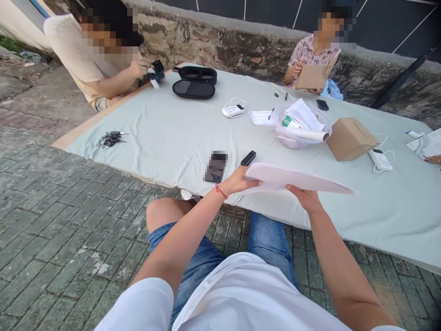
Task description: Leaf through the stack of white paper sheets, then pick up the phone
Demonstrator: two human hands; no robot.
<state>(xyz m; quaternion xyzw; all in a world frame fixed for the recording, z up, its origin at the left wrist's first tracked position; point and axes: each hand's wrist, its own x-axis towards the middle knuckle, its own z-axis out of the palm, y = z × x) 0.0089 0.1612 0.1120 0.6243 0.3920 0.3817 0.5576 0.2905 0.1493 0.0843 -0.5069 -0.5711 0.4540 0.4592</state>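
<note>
Both my hands grip a stack of white paper sheets (296,178) above the near edge of the table. My left hand (241,180), with a red string at the wrist, pinches the stack's left end, thumb on top. On the near edge of the paper, my right hand (306,196) closes with its thumb uppermost; its other fingers are hidden beneath. A smartphone (215,166) lies just beyond my left hand. A small black device (248,158) rests beside the paper's left corner.
Around the cloth-covered table (155,133) are a bunch of keys (112,138), an open black case (195,82), a white power bank (233,110), a plastic basket (292,141) with papers, and a cardboard box (353,139). One person (99,69) sits left, another (310,59) opposite; a hand (433,159) shows right.
</note>
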